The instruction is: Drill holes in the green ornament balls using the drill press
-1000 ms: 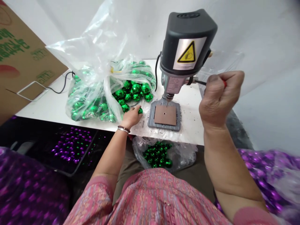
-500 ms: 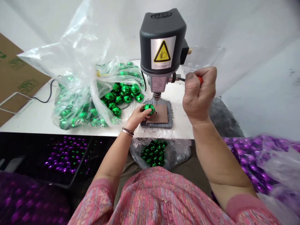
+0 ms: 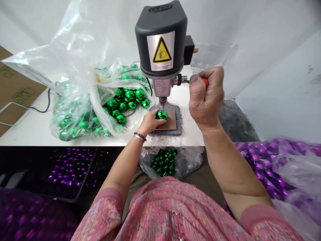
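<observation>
A shiny green faceted ball [image 3: 162, 115] is pinched between the thumb and fingers of my left hand [image 3: 150, 121]. It sits over the brown board [image 3: 170, 124] on the grey base [image 3: 178, 115] of a small drill press [image 3: 162, 40]. The thin drill bit [image 3: 163, 107] comes down right above the ball; whether it touches, I cannot tell. My right hand [image 3: 207, 95] is closed round the red-knobbed feed lever [image 3: 206, 82] at the machine's right side.
A clear plastic bag [image 3: 82, 90] spilling green balls stands left of the drill press. Another bag of green balls [image 3: 164, 162] rests at my lap below the table edge. Purple balls [image 3: 265, 167] in plastic lie at right, and a cardboard box [image 3: 17, 83] stands far left.
My left hand has brought the green ball inward over the board, under the drill bit. My right hand still grips the lever. The camera view has shifted slightly.
</observation>
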`<state>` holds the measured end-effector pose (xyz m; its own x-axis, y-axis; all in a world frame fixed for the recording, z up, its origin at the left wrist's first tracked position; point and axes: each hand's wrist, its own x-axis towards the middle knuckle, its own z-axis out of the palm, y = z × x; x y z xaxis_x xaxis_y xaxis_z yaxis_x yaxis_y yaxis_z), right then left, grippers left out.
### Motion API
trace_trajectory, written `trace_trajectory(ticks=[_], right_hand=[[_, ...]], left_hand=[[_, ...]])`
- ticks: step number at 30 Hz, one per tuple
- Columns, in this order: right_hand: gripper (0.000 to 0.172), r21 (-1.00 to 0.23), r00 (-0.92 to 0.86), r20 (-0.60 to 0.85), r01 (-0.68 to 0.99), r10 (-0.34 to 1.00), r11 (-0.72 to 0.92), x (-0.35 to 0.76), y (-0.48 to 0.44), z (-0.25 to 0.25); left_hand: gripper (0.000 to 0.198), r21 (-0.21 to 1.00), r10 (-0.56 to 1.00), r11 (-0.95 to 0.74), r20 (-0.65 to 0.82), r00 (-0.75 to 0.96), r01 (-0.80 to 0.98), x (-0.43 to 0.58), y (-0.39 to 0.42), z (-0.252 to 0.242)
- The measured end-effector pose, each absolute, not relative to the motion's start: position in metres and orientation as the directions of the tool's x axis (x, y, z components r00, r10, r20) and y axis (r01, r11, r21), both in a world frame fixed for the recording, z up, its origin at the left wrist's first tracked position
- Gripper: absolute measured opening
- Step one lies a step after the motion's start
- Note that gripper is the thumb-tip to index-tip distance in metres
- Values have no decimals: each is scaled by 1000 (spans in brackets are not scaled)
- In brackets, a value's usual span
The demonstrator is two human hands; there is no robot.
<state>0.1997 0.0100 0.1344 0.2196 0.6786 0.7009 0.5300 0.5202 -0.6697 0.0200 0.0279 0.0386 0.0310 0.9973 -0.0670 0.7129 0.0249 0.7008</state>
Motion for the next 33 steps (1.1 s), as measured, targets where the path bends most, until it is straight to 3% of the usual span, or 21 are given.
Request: trace_trajectory(ticks=[6,13,23,33], right_hand=[[21,-614,242,772,522,588,592,198,9,138],[22,-658,237,719,533,653,532,199,8,131],[18,-563,235,806,589,544,579,202,4,109],[16,-522,243,839,612,487,594,201,7,93]], left_hand=[[52,601,989,-113,-6,146,792,24,36,36],[64,704,992,-104,20,127,702,25,40,21],[57,735,992,-111,37,124,669,26,37,18],[63,758,988,-111,15,152,643,21,38,16]])
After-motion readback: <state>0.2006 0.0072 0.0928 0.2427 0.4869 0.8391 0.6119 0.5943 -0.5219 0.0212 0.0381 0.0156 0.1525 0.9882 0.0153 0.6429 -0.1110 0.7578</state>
